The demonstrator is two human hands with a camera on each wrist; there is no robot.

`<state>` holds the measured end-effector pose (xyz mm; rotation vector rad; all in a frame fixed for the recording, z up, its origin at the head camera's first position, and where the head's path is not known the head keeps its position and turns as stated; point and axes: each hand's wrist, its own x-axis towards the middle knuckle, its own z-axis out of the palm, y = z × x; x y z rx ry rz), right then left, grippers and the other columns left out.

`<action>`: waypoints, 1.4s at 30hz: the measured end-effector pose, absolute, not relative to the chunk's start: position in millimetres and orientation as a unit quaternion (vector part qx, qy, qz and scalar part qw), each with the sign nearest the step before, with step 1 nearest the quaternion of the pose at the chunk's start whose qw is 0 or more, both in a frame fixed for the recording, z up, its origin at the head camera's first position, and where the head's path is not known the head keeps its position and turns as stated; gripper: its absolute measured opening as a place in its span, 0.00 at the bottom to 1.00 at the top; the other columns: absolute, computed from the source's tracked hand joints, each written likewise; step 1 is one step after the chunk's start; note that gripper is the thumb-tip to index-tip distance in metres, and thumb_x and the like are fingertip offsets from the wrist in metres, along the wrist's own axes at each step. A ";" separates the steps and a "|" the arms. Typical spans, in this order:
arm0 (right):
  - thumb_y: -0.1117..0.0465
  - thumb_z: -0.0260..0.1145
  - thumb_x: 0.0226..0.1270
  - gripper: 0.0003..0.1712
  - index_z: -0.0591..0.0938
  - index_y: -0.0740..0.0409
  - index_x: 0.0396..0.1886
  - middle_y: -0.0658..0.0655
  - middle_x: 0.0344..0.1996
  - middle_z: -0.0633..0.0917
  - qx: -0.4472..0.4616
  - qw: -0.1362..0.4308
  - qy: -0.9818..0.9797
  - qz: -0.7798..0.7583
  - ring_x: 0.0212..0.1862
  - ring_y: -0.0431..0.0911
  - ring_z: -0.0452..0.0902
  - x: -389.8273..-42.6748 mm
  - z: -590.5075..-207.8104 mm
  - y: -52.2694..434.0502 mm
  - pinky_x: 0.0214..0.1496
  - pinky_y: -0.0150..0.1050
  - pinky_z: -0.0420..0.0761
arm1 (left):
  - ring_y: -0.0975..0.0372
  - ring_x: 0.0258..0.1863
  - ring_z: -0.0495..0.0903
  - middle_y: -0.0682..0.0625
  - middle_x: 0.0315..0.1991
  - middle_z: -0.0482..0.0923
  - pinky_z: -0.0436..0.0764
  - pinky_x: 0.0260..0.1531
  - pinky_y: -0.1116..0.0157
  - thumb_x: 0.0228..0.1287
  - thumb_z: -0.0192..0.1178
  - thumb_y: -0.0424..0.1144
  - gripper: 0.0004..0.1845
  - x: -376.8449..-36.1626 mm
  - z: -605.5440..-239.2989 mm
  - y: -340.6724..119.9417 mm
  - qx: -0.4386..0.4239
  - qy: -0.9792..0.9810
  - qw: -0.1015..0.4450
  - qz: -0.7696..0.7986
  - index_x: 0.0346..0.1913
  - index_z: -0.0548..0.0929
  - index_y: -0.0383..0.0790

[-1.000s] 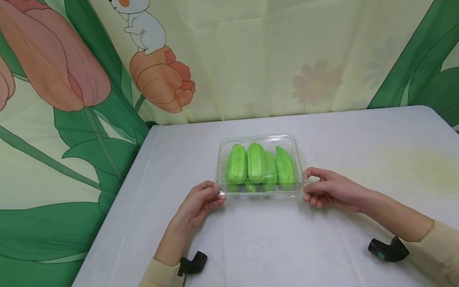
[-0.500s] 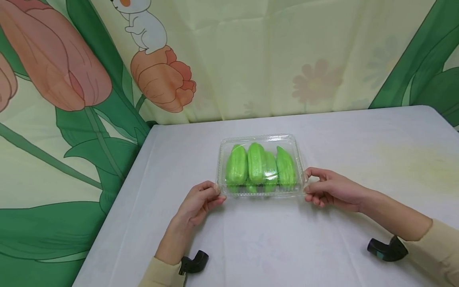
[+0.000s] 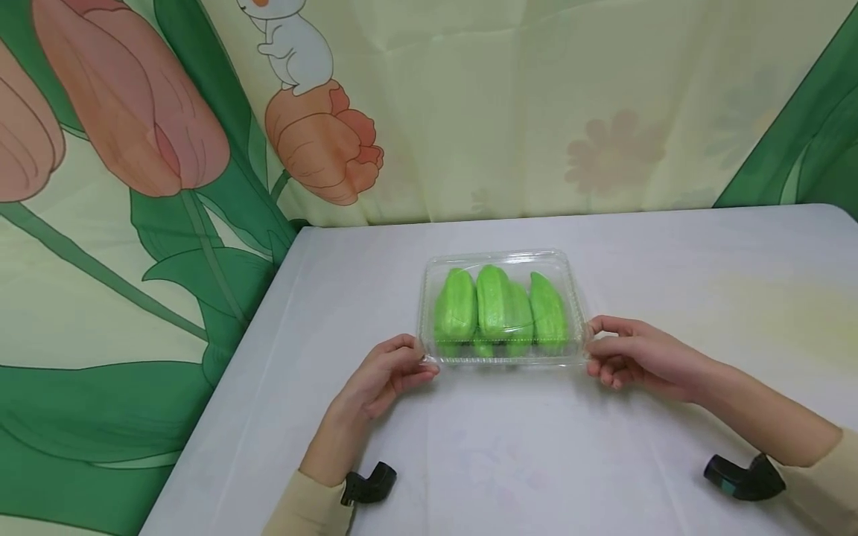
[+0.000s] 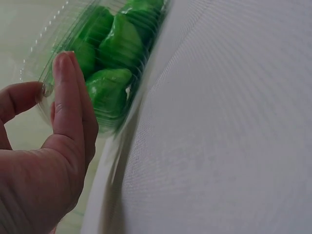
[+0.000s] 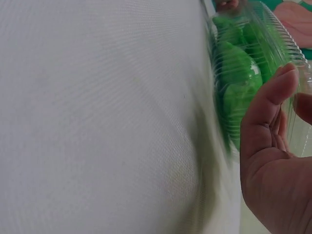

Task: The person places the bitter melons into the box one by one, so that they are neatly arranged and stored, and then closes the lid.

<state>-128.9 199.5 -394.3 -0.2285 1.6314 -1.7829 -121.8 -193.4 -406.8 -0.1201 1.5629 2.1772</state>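
A clear plastic clamshell box (image 3: pixel 503 362) lies on the white-covered table with its lid down. Through the plastic show several glossy, bright green, ribbed, elongated vegetables (image 3: pixel 494 301). My left hand (image 3: pixel 383 376) pinches the box's near left corner between thumb and fingers. At the near right corner, my right hand (image 3: pixel 643 362) pinches the rim in the same way. In the left wrist view, the left hand (image 4: pixel 53 146) has its thumb and fingers on either side of the clear rim. The right wrist view has the right hand (image 5: pixel 273 131) at the opposite end, against the ridged wall.
A white cloth (image 3: pixel 482 454) covers the table, with a yellowish patch (image 3: pixel 791 305) at the right. Behind the far edge hangs a pale curtain (image 3: pixel 482 112) printed with tulips, leaves and a small white animal. Black wrist cameras (image 3: pixel 744 476) sit below both forearms.
The head view has shifted, so the table, box and hands all appear slightly farther right. Both hands keep their hold on the box, which stays in place on the table.
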 end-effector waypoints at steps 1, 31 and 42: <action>0.64 0.54 0.78 0.01 0.72 0.57 0.43 0.55 0.29 0.85 -0.089 0.346 0.633 -0.686 0.27 0.41 0.79 -129.3 -394.5 200.8 0.30 0.32 0.81 | 0.56 0.35 0.87 0.42 0.36 0.76 0.86 0.42 0.63 0.68 0.53 0.26 0.02 -122.5 -406.6 -193.1 -0.043 0.568 0.228 0.790 0.37 0.74 0.34; 0.68 0.57 0.76 0.04 0.78 0.64 0.43 0.54 0.30 0.81 -0.041 0.258 0.630 -0.731 0.29 0.41 0.79 -139.5 -398.5 207.9 0.34 0.34 0.84 | 0.63 0.25 0.83 0.45 0.35 0.78 0.86 0.30 0.68 0.70 0.58 0.28 0.12 -147.6 -405.1 -183.3 -0.062 0.635 0.185 0.747 0.51 0.75 0.24; 0.69 0.57 0.76 0.05 0.79 0.64 0.44 0.54 0.32 0.82 -0.025 0.249 0.620 -0.743 0.29 0.41 0.80 -148.1 -397.1 215.2 0.35 0.35 0.85 | 0.63 0.25 0.84 0.44 0.36 0.81 0.85 0.29 0.69 0.70 0.57 0.28 0.12 -161.2 -405.7 -172.6 -0.071 0.633 0.178 0.750 0.52 0.77 0.24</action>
